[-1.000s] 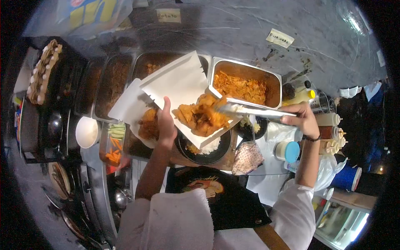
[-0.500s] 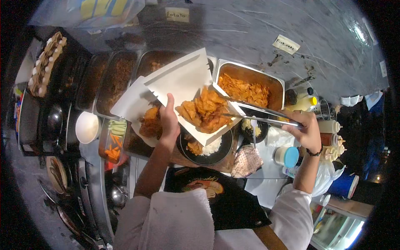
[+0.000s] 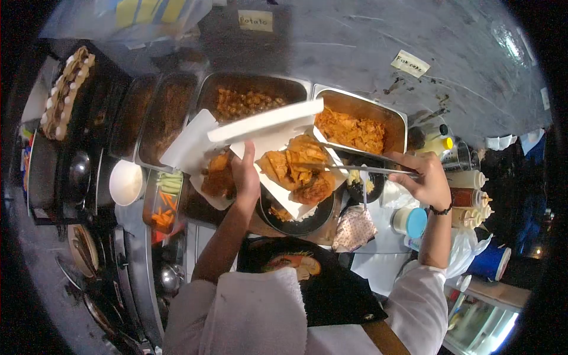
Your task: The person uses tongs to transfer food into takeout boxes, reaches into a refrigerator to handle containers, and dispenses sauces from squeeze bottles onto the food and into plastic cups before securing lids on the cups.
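Dim; edges warped, seemingly grainy.

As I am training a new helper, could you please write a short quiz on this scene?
1. What does the right hand hold? A) a spoon, B) tongs, C) a knife.
2. True or false: fried food lies in the open box.
3. What colour is the lid of the jar?

Key: 1. B; 2. True; 3. Blue.
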`<state>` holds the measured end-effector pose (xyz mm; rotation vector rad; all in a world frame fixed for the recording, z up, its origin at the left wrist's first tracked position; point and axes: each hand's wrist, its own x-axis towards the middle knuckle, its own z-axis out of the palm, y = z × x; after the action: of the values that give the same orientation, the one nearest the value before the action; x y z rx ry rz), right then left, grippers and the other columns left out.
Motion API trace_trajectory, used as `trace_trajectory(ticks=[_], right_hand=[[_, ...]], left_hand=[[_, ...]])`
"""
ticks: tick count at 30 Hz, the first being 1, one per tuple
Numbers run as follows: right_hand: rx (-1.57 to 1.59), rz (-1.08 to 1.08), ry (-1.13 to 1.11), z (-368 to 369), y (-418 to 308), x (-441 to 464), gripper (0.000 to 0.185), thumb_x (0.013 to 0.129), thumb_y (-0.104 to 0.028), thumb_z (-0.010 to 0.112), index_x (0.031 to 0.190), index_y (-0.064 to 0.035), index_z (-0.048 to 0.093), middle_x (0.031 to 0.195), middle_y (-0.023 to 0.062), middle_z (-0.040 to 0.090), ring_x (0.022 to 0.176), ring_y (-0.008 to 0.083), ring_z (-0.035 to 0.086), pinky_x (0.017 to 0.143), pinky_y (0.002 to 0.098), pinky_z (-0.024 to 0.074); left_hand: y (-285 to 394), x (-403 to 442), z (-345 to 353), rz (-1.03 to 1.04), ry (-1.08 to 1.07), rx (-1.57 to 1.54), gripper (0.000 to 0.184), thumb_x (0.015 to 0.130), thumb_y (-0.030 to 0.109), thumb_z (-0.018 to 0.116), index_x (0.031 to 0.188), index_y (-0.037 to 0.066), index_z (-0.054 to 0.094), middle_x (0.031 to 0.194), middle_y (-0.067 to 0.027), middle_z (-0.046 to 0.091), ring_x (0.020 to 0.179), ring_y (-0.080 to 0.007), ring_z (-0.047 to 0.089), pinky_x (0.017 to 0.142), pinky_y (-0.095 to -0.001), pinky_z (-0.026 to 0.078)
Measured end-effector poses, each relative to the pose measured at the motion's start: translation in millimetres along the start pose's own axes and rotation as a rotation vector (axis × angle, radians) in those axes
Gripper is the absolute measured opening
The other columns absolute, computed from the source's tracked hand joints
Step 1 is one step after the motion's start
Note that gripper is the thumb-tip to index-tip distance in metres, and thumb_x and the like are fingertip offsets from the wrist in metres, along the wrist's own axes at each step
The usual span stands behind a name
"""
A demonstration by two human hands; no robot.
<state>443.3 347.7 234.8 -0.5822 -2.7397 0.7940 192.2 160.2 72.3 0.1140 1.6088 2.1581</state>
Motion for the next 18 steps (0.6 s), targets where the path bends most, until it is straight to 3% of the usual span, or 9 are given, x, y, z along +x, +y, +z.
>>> trace_trajectory(ticks=[6,8,11,14,15,18], right_hand=[[-0.103,-0.079,-0.141,-7.7,-10.2,2.6,0.033,0.07,-0.022,0.074,0.096,-0.002,0.068,0.076,0.019,0.065,0.064,0.0325,0.063,0.06,0.0369,0.0491],[-0.188,-0.145,-0.125,-7.9,-8.2,-1.6,0.037,0.067,-0.016,0.074,0.1,-0.001,0.068,0.066,0.0169,0.06,0.056,0.0322,0.057,0.052,0.0348,0.0421],[-0.242,-0.184,-0.117,-11.3,-10.5,-6.2,0.033,0.068,-0.015,0.073,0.097,-0.0001,0.068,0.065,0.0161,0.061,0.055,0.0308,0.057,0.052,0.0349,0.0421],[-0.165,-0.093,-0.075,-21.7,-14.0,-12.8,0.025,0.073,-0.016,0.072,0.096,-0.0053,0.07,0.072,0.0161,0.065,0.059,0.0299,0.062,0.055,0.0351,0.0473],[-0.088,-0.078,0.0,-19.0,-10.3,-17.1,0.026,0.068,-0.012,0.073,0.09,0.0016,0.069,0.068,0.0166,0.063,0.057,0.0282,0.06,0.055,0.0329,0.0445],[-0.093,-0.08,-0.01,-16.2,-3.6,-23.1,0.028,0.067,-0.012,0.074,0.092,0.0024,0.068,0.07,0.0174,0.063,0.058,0.0282,0.061,0.056,0.0319,0.0454]], left_hand=[[-14.7,7.4,-13.7,-0.092,-0.055,-0.047,0.045,0.094,0.033,0.053,0.116,-0.006,0.051,0.11,-0.0089,0.056,0.099,-0.0162,0.052,0.087,-0.0316,0.04],[-14.6,5.8,-15.2,-0.138,-0.058,-0.067,0.045,0.094,0.033,0.053,0.116,-0.006,0.051,0.11,-0.0089,0.056,0.099,-0.0163,0.052,0.087,-0.0315,0.041],[-7.0,1.1,-10.6,-0.158,-0.067,-0.092,0.045,0.094,0.033,0.054,0.116,-0.006,0.051,0.11,-0.009,0.056,0.1,-0.0164,0.052,0.087,-0.0314,0.041],[-8.4,0.2,-12.7,-0.136,-0.078,-0.102,0.045,0.094,0.033,0.054,0.116,-0.005,0.051,0.111,-0.0089,0.056,0.1,-0.0163,0.052,0.088,-0.0314,0.041],[-7.3,-0.4,-12.6,-0.142,-0.086,-0.104,0.045,0.094,0.033,0.054,0.116,-0.005,0.051,0.111,-0.0089,0.056,0.1,-0.0163,0.052,0.088,-0.0314,0.041],[-2.2,-5.8,-9.3,-0.091,-0.075,-0.091,0.044,0.094,0.033,0.054,0.116,-0.005,0.051,0.111,-0.0086,0.056,0.1,-0.0162,0.052,0.088,-0.0313,0.04]])
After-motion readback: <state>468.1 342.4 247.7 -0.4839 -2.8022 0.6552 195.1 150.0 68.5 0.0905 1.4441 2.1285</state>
